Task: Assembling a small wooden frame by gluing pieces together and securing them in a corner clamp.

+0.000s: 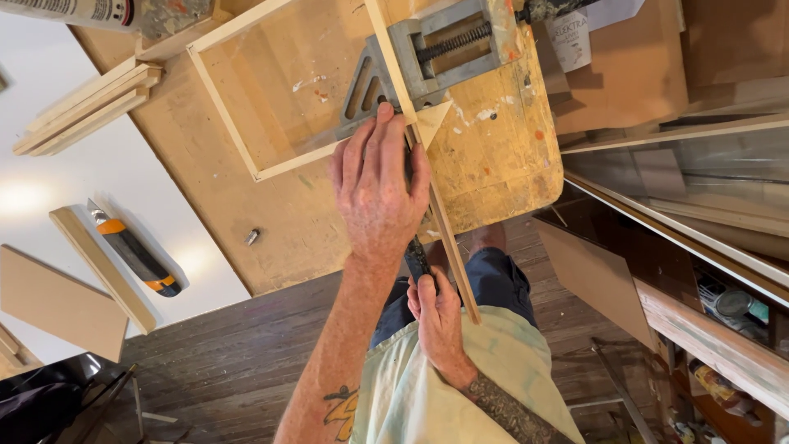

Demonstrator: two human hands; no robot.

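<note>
So here we've got our left hand (376, 185) pressed flat, fingers together, on a thin pale wooden strip (450, 247) that sticks out off the edge of the paint-spattered plywood counter (501, 156). Our right hand (437, 316) is down below, closed tight around a dark tool handle (417, 259) running alongside that strip. The strip's far end sits at the grey metal corner clamp (427, 49), which grips a corner of the light wooden frame (238, 123). An orange-and-black utility knife (136, 251) lies well off to the side.
</note>
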